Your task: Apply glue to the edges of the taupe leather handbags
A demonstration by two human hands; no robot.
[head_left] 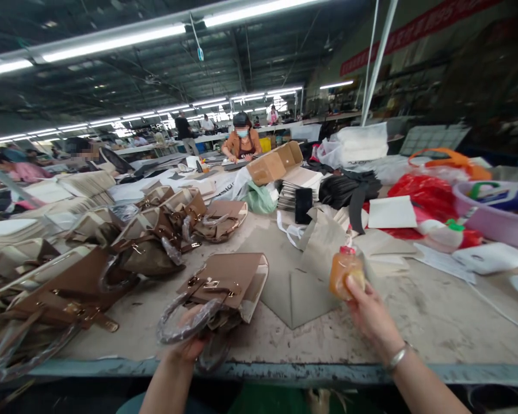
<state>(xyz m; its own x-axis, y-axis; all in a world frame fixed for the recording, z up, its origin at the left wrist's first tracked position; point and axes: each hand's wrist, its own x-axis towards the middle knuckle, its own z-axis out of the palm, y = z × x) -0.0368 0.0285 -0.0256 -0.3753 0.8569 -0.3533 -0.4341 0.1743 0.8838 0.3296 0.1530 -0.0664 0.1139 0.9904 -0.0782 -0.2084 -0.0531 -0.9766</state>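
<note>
My right hand is wrapped round a small squeeze bottle with orange-yellow contents and a red cap, held upright above the table. At the table's front, my left hand grips a brown handbag from below, near its plastic-wrapped handle; the fingers are partly hidden by the bag. Between the two hands lie flat grey-beige pieces of sheet material. More brown handbags stand in a cluster to the left, their handles also wrapped in clear plastic.
A dark phone leans by stacked sheets. Black strips, a cardboard box and a pink basin fill the back and right. Stacked pale panels are at left. A masked co-worker sits across the table.
</note>
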